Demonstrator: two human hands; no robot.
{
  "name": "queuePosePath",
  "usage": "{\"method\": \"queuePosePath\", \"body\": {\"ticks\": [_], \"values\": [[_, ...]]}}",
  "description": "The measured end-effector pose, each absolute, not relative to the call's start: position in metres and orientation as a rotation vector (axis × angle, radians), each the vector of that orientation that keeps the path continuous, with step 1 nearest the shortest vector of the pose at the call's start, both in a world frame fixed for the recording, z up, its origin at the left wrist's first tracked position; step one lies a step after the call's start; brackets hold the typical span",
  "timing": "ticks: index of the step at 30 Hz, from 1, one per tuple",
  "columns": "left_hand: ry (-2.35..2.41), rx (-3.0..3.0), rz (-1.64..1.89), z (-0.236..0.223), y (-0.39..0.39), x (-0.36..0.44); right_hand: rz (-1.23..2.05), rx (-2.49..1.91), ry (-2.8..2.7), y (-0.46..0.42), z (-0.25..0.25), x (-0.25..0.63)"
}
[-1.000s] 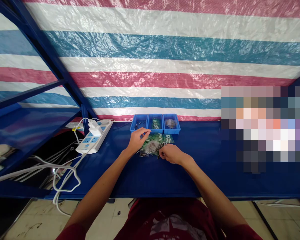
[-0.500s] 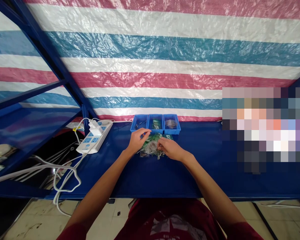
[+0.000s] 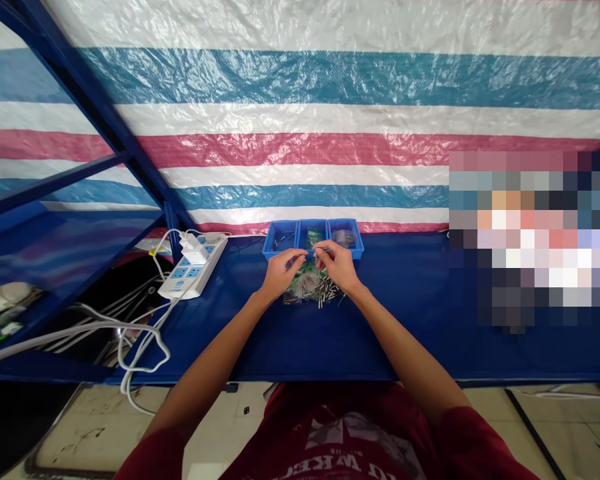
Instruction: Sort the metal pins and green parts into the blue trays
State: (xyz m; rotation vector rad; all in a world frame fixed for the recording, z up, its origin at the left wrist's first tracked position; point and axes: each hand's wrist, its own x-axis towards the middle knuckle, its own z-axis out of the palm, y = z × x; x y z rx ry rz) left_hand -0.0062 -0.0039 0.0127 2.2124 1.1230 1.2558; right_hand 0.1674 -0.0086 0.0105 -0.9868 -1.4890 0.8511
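Note:
My left hand (image 3: 283, 272) and my right hand (image 3: 337, 267) are raised over the pile, fingertips close together in front of the blue bins. Both are closed in a pinch; whatever sits between the fingers is too small to make out. Under them lie loose thin metal pieces (image 3: 326, 292), a clear plastic bag (image 3: 295, 291) and some green packaging (image 3: 307, 267), partly covered by my hands. Just behind stand three joined blue bins: the left bin (image 3: 275, 253) holds a few small dark pieces, the middle a green packet (image 3: 314, 235), the right a clear bag (image 3: 344, 237).
A white power strip (image 3: 193, 270) with a plugged-in charger (image 3: 194, 249) lies to the left on the blue table (image 3: 405, 320). White cables (image 3: 145, 347) loop over the table's left edge. A striped sheet (image 3: 300, 147) hangs behind. The right side is blurred out.
My right hand has lifted off the metal pieces and come up beside my left hand, uncovering more of the pile. The left hand's fingers have closed into a pinch. The view has shifted slightly.

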Motion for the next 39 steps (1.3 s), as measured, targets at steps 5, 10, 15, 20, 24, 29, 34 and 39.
{"method": "queuePosePath", "body": {"ticks": [5,10,15,20,24,29,34,39], "values": [[1.110,2.168,1.236,0.013,-0.004,-0.004,0.845,-0.978,-1.350,-0.016,0.006,0.172],[1.093,2.145,1.262,0.012,-0.004,-0.004,0.878,-0.950,-1.293,-0.019,0.005,0.171],[1.116,2.136,1.344,0.012,-0.004,-0.005,0.920,-0.933,-1.250,-0.019,0.001,0.169],[1.129,2.029,1.420,0.010,-0.003,-0.005,0.875,-0.978,-1.303,-0.020,-0.001,0.169],[1.119,1.988,1.432,0.009,-0.002,-0.006,0.789,-1.029,-1.380,-0.020,-0.003,0.170],[1.084,1.990,1.412,0.011,-0.004,-0.006,0.719,-1.082,-1.419,-0.020,-0.005,0.171],[1.114,2.030,1.396,0.011,-0.004,-0.007,0.723,-1.079,-1.462,-0.023,-0.002,0.169],[1.151,2.108,1.378,0.010,-0.004,-0.008,0.637,-1.082,-1.512,-0.025,0.001,0.168]]}}
